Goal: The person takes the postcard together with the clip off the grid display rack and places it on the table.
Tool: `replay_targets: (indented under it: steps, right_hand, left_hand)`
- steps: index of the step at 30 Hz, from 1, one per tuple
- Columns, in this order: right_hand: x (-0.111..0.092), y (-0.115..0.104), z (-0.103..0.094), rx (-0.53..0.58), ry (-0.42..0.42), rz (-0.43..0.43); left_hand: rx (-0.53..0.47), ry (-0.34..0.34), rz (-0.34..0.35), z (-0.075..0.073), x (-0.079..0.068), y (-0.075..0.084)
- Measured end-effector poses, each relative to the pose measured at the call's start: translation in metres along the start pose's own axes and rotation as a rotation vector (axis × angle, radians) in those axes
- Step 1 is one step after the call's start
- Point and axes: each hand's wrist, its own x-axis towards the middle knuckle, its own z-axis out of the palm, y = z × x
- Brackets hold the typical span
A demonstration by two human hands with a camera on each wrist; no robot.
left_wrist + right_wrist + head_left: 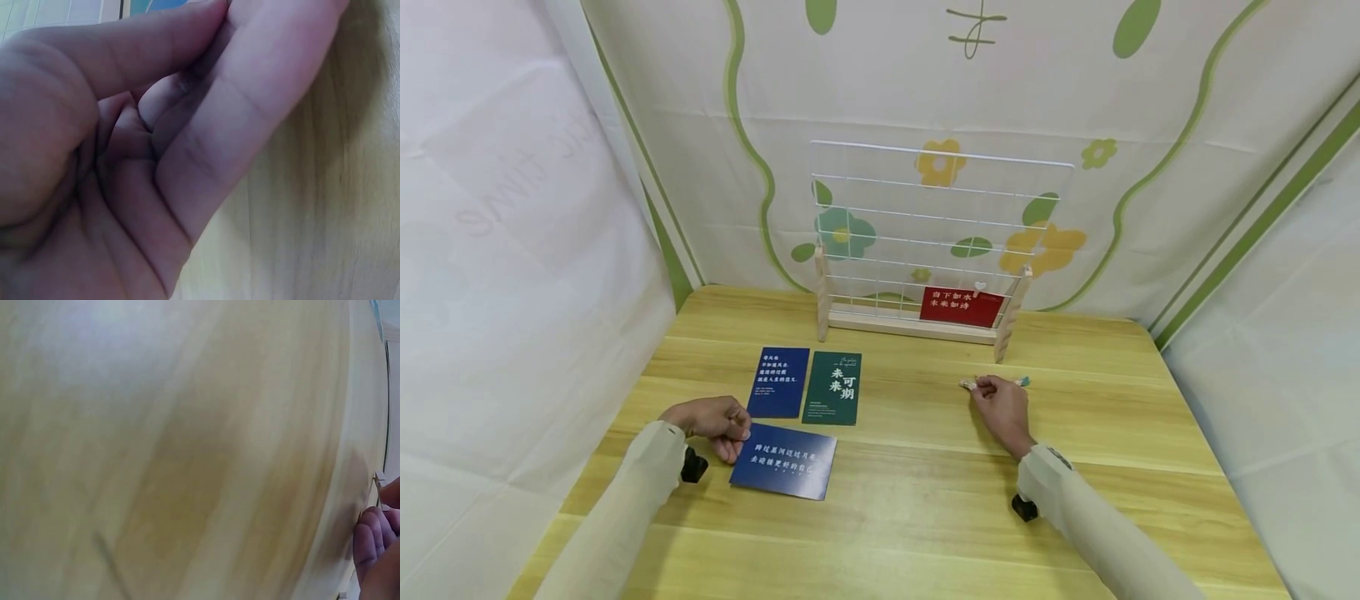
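My left hand (709, 423) pinches the upper left corner of a blue card (784, 463) with white writing, held low over the table. In the left wrist view, the thumb and forefinger of the left hand (169, 112) meet at the top edge. Behind that card lie an upright blue card (778, 383) and a green card (832, 388), side by side. Further right, my right hand (1002, 410) pinches a small pale clip (379, 480) close to the tabletop. A clip with a teal end (1023, 382) shows just beyond its knuckles.
A white wire grid (895, 208) stands in a wooden base (910, 327) at the back of the table. A red card (951, 310) hangs low on its right side, under a white heart clip (979, 287). Fabric walls (700, 125) surround the wooden table (910, 533).
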Motion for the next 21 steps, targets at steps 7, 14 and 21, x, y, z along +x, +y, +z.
replay_targets:
  steps: [7,14,21]
  right_hand:
    - [0.0,0.0,-0.001,-0.052,-0.005,0.009]
    - [0.0,0.002,-0.001,-0.067,-0.021,0.026]
    - [0.0,0.002,-0.002,-0.066,-0.021,0.027]
  left_hand:
    - [0.017,0.01,-0.018,0.0,0.002,-0.002]
    - [0.065,0.075,-0.082,0.003,0.003,0.004]
    - [0.108,0.109,-0.148,0.003,0.003,0.008]
